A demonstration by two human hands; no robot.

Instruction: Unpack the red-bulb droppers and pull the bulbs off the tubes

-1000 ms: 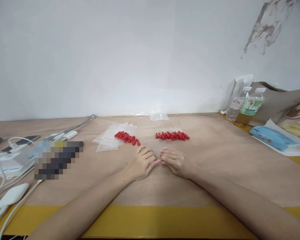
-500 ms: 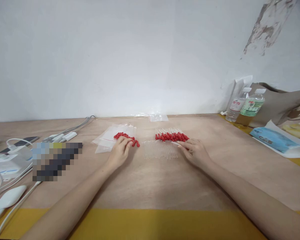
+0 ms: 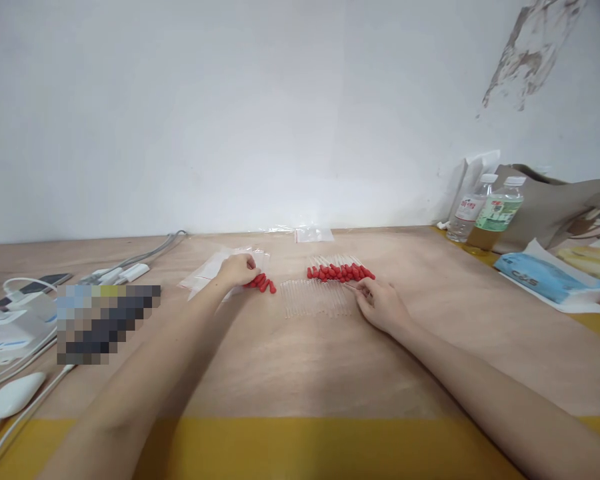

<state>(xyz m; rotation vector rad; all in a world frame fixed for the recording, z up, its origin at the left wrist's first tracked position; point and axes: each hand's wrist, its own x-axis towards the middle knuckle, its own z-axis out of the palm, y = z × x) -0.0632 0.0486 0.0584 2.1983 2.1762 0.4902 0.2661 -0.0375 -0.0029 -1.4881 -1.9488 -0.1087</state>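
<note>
My left hand (image 3: 238, 269) is over a small pile of red rubber dropper bulbs (image 3: 263, 283), its fingertips pinched together. What it holds, if anything, is hidden. Between thumb and fingers of my right hand (image 3: 383, 305) is a thin glass dropper tube (image 3: 349, 286), its end pointing left. A row of loose clear glass tubes (image 3: 313, 300) lies side by side left of that hand. Just behind them, droppers (image 3: 340, 272) fitted with red bulbs are lined up, bulbs towards me. Clear zip bags (image 3: 205, 270) lie under and beside my left hand.
Another clear bag (image 3: 314, 235) lies by the wall. On the left are white chargers with cables (image 3: 20, 327) and a blurred-out patch (image 3: 107, 327). Two bottles (image 3: 497, 212), a grey bag (image 3: 550, 207) and a blue tissue pack (image 3: 550, 277) stand or lie at the right.
My left hand has shifted up and slightly left over the bulb pile, baring more bulbs on its near right side. My right hand keeps the tube at nearly the same place, its fingers more curled.
</note>
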